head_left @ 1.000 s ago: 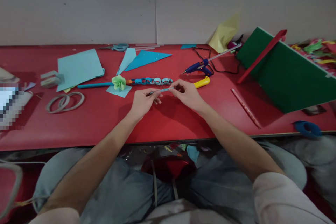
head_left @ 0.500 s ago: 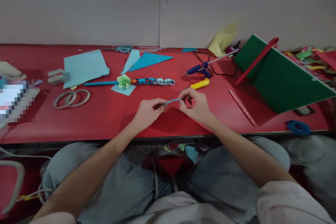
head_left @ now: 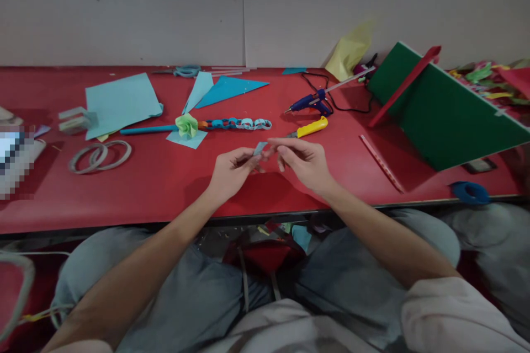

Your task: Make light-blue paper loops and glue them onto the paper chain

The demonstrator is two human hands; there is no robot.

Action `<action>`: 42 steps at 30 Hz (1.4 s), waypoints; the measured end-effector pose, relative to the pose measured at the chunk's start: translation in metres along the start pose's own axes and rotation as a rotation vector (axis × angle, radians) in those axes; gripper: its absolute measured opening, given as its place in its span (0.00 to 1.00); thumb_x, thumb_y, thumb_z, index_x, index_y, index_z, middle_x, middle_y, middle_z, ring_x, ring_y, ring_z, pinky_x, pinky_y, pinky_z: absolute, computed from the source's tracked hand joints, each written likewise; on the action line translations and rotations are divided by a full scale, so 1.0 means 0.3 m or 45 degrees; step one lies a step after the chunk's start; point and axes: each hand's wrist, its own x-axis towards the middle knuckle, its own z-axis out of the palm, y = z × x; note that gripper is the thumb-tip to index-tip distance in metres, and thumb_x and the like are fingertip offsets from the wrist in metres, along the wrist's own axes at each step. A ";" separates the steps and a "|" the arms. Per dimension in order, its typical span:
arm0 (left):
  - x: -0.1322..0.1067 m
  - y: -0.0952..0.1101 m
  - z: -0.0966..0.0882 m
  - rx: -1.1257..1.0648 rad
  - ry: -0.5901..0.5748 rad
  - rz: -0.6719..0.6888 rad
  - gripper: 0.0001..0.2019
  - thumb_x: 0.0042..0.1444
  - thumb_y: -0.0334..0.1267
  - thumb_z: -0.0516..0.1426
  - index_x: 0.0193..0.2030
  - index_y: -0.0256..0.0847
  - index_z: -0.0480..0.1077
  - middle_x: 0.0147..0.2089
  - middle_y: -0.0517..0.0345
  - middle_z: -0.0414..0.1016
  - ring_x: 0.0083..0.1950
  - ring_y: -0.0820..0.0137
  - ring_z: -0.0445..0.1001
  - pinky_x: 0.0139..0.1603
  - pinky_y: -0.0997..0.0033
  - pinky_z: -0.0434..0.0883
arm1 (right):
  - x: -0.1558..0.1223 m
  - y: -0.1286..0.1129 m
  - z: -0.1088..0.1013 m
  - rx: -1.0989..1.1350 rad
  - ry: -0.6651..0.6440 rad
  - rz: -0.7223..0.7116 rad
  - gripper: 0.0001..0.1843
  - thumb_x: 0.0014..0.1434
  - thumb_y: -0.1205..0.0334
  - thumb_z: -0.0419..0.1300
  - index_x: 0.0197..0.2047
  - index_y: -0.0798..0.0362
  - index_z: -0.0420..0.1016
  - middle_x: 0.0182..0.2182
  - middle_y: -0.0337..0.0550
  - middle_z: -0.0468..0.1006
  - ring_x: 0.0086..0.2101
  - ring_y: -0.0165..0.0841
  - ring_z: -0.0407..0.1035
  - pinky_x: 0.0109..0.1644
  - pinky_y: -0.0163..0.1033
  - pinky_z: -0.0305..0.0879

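My left hand [head_left: 232, 172] pinches a small piece of light blue paper [head_left: 260, 148] between thumb and fingers; the rest of the piece is hidden in the grip. Just to its right, my right hand [head_left: 307, 162] has its fingers stretched apart, the fingertips close to the paper and nothing visible in them. Beyond the hands lies a paper chain [head_left: 238, 123] of blue, orange and pale links. At its left end sit a green paper flower [head_left: 186, 126] and a blue paper stick [head_left: 149, 129]. A yellow cutter knife [head_left: 312, 127] rests behind my right hand.
A blue glue gun [head_left: 308, 101] lies on the red table [head_left: 165, 193], with a green board [head_left: 447, 113] leaning at right. Two tape rings [head_left: 100, 156], light blue sheets [head_left: 120, 100], scissors [head_left: 186, 70] and a blue tape roll [head_left: 470, 193] lie around.
The paper strip was stretched between both hands; now only my left hand has it, tilted upward. My right hand has let go and spread its fingers. The view has shifted slightly.
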 end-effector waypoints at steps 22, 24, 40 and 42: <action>-0.042 0.056 0.010 0.219 -0.140 0.123 0.19 0.61 0.58 0.66 0.38 0.42 0.84 0.35 0.52 0.87 0.37 0.63 0.85 0.43 0.67 0.82 | -0.044 -0.075 0.027 -0.495 -0.010 -0.547 0.04 0.67 0.59 0.66 0.38 0.44 0.82 0.38 0.43 0.83 0.30 0.31 0.72 0.34 0.41 0.71; -0.033 0.044 0.010 0.184 -0.128 0.104 0.21 0.60 0.59 0.66 0.38 0.41 0.83 0.34 0.52 0.86 0.36 0.64 0.84 0.42 0.67 0.82 | -0.042 -0.065 0.028 -0.473 -0.003 -0.514 0.03 0.66 0.58 0.67 0.38 0.45 0.82 0.38 0.42 0.83 0.31 0.31 0.72 0.35 0.41 0.72; 0.018 0.017 0.019 0.298 0.125 0.359 0.16 0.64 0.53 0.66 0.48 0.43 0.81 0.49 0.51 0.82 0.46 0.68 0.79 0.47 0.70 0.76 | 0.018 0.022 0.023 -0.338 0.190 -0.148 0.04 0.62 0.58 0.69 0.37 0.47 0.85 0.35 0.40 0.86 0.32 0.31 0.74 0.37 0.40 0.70; 0.026 0.022 0.021 0.240 0.134 0.327 0.16 0.62 0.53 0.67 0.46 0.43 0.81 0.46 0.52 0.83 0.46 0.67 0.80 0.49 0.68 0.77 | 0.013 0.014 0.031 -0.396 0.157 -0.205 0.05 0.65 0.59 0.67 0.39 0.46 0.86 0.37 0.41 0.87 0.34 0.32 0.75 0.39 0.41 0.72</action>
